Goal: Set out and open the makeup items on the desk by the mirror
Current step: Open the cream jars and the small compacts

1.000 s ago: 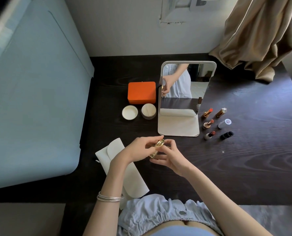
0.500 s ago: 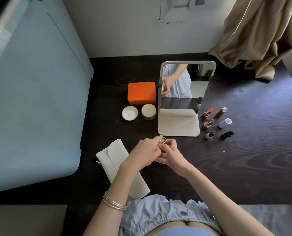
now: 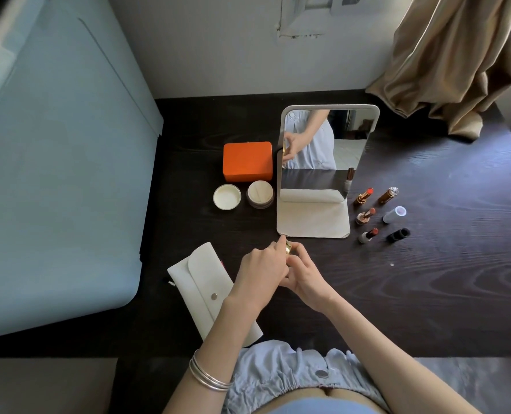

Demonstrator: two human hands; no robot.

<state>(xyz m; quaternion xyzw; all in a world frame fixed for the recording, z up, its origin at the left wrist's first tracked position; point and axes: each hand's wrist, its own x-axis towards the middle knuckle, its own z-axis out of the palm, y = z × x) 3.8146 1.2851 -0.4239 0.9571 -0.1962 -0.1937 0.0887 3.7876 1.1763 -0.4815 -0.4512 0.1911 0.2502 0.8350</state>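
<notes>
Both my hands meet just in front of the standing mirror (image 3: 325, 150), gripping a small gold lipstick tube (image 3: 289, 248). My left hand (image 3: 260, 271) covers most of the tube from the left, and my right hand (image 3: 303, 274) pinches it from the right; only its gold end shows between the fingertips. Right of the mirror stand three opened lipsticks (image 3: 364, 196), (image 3: 365, 216), (image 3: 368, 235), with their caps (image 3: 388, 195), (image 3: 394, 215), (image 3: 398, 235) beside them. Left of the mirror sit an open powder jar (image 3: 260, 194) and its lid (image 3: 227, 197).
An orange box (image 3: 247, 161) stands behind the jar. A white snap pouch (image 3: 206, 289) lies on the dark wooden desk (image 3: 427, 288) at the front left. A pale blue bed (image 3: 57, 180) borders the desk's left side, and a beige curtain (image 3: 454, 61) hangs over the far right corner.
My left hand has closed over the gold tube, and both hands have shifted slightly up toward the mirror base. The tube, seen lengthwise before, now shows only its end.
</notes>
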